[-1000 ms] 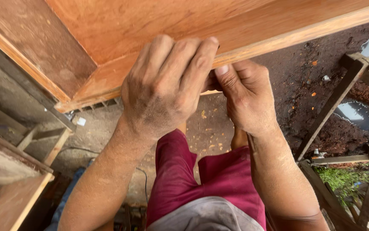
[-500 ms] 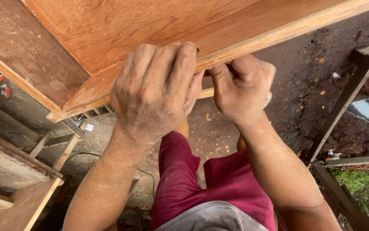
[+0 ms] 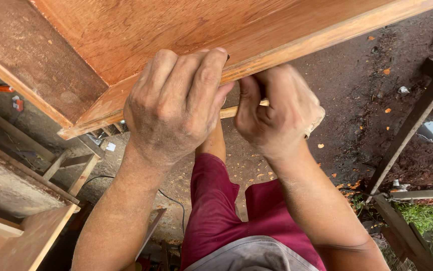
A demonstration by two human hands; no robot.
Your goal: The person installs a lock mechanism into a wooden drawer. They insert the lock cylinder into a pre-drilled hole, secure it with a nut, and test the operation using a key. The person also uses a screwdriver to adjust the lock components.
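Left hand (image 3: 176, 105) curled over the near edge of a reddish-brown wooden panel (image 3: 186, 30), fingers pressed on the edge strip; its grip is closed on the panel edge. Right hand (image 3: 276, 113) just beside it, under the same edge, fist closed around a thin pale wooden stick (image 3: 229, 111) that runs between both hands. Panel sits overhead-close, tilted across the upper view. Maroon shorts (image 3: 216, 211) below. Dark earth floor (image 3: 357, 90) flecked with wood chips. Wooden frame pieces (image 3: 407, 125) stand at right.
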